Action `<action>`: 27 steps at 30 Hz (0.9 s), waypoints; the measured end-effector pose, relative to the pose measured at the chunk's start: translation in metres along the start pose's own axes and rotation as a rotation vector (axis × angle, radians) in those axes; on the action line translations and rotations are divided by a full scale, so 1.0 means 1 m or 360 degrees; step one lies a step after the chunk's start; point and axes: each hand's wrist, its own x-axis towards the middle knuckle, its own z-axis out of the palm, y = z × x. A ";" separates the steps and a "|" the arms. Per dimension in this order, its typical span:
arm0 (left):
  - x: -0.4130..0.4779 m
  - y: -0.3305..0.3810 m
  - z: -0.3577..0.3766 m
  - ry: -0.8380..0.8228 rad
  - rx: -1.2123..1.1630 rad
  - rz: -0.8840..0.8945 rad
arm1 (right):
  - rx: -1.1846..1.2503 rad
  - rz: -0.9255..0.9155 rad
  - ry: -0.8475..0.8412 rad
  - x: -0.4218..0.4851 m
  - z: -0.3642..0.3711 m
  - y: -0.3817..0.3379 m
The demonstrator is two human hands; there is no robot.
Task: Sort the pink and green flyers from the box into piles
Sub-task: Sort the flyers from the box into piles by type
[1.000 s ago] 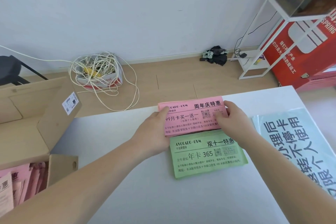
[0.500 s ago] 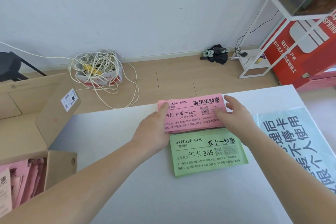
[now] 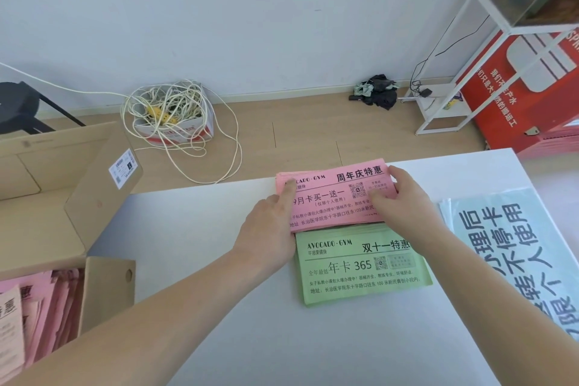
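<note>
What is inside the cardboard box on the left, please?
Jumbled pink flyers show inside the cardboard box; whatever lies beneath them, green ones included, is covered.

Two hands: left hand (image 3: 269, 229), right hand (image 3: 410, 197). Two stacks on one table (image 3: 219, 307): one pink pile (image 3: 332, 197), one green pile (image 3: 360, 266). One box (image 3: 47, 213) of pink flyers (image 3: 47, 307), too many to count. One blue poster (image 3: 517, 244). On the floor: one cable carton (image 3: 175, 131), one cloth heap (image 3: 376, 89), one rack (image 3: 470, 50), one red carton (image 3: 501, 103).
</note>
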 end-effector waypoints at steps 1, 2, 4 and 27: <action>0.000 0.000 -0.002 -0.0037 0.0024 -0.0001 | 0.0029 0.0018 -0.0007 -0.002 0.000 -0.003; 0.000 0.001 -0.005 -0.0076 0.0020 0.0002 | 0.0052 0.0037 -0.0011 -0.005 -0.001 -0.006; -0.006 0.005 -0.019 -0.0168 -0.0062 -0.0012 | -0.0048 0.0030 0.0037 -0.016 -0.001 -0.015; -0.336 -0.318 -0.146 0.0566 -0.0277 -0.0732 | -0.0444 -0.1317 -0.0724 -0.284 0.316 -0.190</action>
